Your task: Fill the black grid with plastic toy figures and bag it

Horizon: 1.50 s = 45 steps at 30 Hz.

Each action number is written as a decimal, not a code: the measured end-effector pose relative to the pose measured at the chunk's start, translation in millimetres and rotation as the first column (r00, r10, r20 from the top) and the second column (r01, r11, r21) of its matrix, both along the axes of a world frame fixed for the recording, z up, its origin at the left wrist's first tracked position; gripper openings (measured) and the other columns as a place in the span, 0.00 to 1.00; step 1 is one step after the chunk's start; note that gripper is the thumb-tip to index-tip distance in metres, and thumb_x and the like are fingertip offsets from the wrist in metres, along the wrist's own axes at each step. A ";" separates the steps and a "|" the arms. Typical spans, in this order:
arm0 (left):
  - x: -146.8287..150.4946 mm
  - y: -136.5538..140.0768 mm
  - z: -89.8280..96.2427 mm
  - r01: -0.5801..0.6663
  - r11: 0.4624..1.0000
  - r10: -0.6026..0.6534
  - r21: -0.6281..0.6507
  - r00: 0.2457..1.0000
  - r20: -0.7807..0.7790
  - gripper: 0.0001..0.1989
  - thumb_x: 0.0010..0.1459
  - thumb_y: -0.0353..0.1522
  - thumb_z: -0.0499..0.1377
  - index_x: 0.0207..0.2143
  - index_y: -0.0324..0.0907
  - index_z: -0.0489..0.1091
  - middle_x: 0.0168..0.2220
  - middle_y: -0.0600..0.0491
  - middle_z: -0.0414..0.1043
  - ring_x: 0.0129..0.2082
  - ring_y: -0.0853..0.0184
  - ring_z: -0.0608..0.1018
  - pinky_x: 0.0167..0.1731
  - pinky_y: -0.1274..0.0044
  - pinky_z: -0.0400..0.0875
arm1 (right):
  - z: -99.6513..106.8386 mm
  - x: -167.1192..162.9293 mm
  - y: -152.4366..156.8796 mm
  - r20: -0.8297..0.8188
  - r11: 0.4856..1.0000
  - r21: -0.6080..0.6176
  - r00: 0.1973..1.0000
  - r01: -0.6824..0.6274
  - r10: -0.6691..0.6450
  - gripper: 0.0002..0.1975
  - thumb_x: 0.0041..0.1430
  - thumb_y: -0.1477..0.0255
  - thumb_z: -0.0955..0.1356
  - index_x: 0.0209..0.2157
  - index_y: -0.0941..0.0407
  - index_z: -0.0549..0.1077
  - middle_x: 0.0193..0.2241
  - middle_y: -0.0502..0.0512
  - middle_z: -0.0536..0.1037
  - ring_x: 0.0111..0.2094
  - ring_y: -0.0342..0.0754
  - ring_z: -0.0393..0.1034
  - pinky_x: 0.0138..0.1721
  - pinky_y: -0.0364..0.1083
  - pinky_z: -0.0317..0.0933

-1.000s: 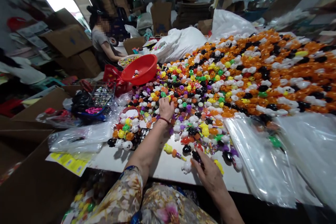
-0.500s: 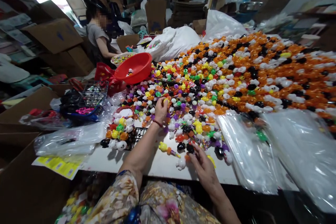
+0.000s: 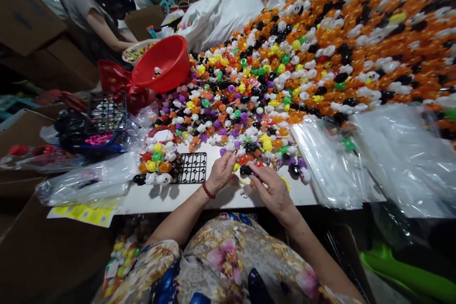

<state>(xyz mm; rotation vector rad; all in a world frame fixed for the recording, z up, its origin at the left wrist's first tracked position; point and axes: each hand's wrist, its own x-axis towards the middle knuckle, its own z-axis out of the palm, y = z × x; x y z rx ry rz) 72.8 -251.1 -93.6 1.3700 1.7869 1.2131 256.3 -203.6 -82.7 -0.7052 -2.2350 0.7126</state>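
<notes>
My left hand (image 3: 221, 172), with a red bead bracelet on its wrist, is closed in a pinch over the white table near the pile; what its fingertips hold is too small to make out. Close beside it, my right hand (image 3: 271, 187) has thumb and fingers closed on a small shiny black plastic figure (image 3: 245, 170). Under the hands lies a white figure (image 3: 245, 191). To the left is a black plastic grid (image 3: 193, 168), its left part filled with upright colourful figures (image 3: 156, 165). A heap of mixed small figures (image 3: 228, 118) spreads beyond both hands.
Clear plastic bags lie at right (image 3: 326, 161) and left (image 3: 92, 183). A red basin (image 3: 164, 64) tilts at the back left, near a co-worker's arm (image 3: 107, 31). Orange, white and black figures (image 3: 374, 57) are piled high at back right. The white table's front edge (image 3: 149, 204) is close.
My left hand has come back from the pile toward my right hand. The black figure is now between my right fingers, near the left hand. The view has tilted downward.
</notes>
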 end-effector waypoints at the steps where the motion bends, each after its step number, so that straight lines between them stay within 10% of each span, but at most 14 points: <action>1: 0.6 -1.1 0.0 0.004 1.000 -0.005 -0.004 0.999 -0.050 0.19 0.67 0.44 0.44 0.27 0.44 0.60 0.23 0.57 0.60 0.25 0.71 0.65 0.29 0.78 0.62 | 0.5 0.0 -0.5 0.018 0.999 0.037 1.000 -0.002 0.001 0.18 0.69 0.67 0.61 0.55 0.54 0.74 0.36 0.58 0.80 0.37 0.51 0.73 0.41 0.50 0.70; 9: 4.6 -5.3 -2.5 0.123 0.992 -0.114 0.010 0.948 -0.297 0.17 0.68 0.40 0.43 0.28 0.44 0.60 0.23 0.57 0.59 0.23 0.70 0.66 0.28 0.79 0.61 | 6.4 4.0 -1.4 0.109 0.996 0.085 0.994 -0.029 0.020 0.18 0.70 0.67 0.60 0.53 0.54 0.75 0.33 0.58 0.77 0.36 0.51 0.71 0.40 0.51 0.69; 25: 19.2 -5.0 -8.1 -0.049 0.995 0.032 -0.086 0.982 -0.188 0.17 0.68 0.36 0.43 0.26 0.44 0.59 0.20 0.58 0.58 0.22 0.69 0.64 0.27 0.76 0.59 | -13.5 -16.8 -5.4 -0.020 0.980 -0.187 0.998 -0.065 0.062 0.17 0.67 0.65 0.61 0.48 0.55 0.79 0.33 0.58 0.80 0.35 0.50 0.75 0.38 0.48 0.72; 32: -3.9 8.9 7.3 0.032 0.994 -0.054 -0.109 0.977 -0.206 0.15 0.67 0.35 0.45 0.27 0.44 0.63 0.21 0.58 0.60 0.22 0.70 0.65 0.27 0.77 0.60 | -8.0 -20.3 13.2 -0.038 0.890 -0.448 0.997 -0.080 0.070 0.17 0.63 0.59 0.66 0.46 0.55 0.76 0.34 0.54 0.80 0.34 0.48 0.75 0.35 0.46 0.70; 37: 3.1 10.9 2.1 -0.052 0.990 0.015 -0.130 0.963 -0.271 0.16 0.68 0.34 0.44 0.29 0.44 0.64 0.21 0.57 0.60 0.22 0.69 0.66 0.27 0.76 0.59 | -7.0 -27.3 10.2 -0.020 0.918 -0.395 0.999 -0.039 0.034 0.11 0.61 0.62 0.66 0.30 0.54 0.72 0.27 0.50 0.76 0.28 0.45 0.70 0.31 0.43 0.65; 45: 2.8 10.5 -6.1 0.027 0.986 -0.082 -0.165 0.936 -0.341 0.13 0.68 0.34 0.47 0.33 0.44 0.67 0.22 0.56 0.63 0.24 0.67 0.70 0.27 0.76 0.59 | -12.7 -21.2 18.9 0.025 0.890 -0.438 0.988 -0.125 0.151 0.11 0.63 0.62 0.65 0.33 0.53 0.74 0.28 0.50 0.77 0.28 0.46 0.72 0.30 0.43 0.67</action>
